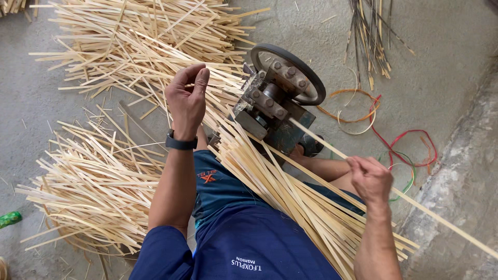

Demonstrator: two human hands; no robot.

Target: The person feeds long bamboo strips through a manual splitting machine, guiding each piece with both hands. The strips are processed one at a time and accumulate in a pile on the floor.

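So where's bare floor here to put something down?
Bare concrete floor lies right of the wheeled machine, between the dark strips and the coloured cords. Crowded: pale strip piles around the left hand, and the bundle beside the right hand.

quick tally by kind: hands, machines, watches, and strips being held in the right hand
hands: 2, left hand and right hand
machine: 1
wristwatch: 1
strip held in the right hand: 1
total: 5
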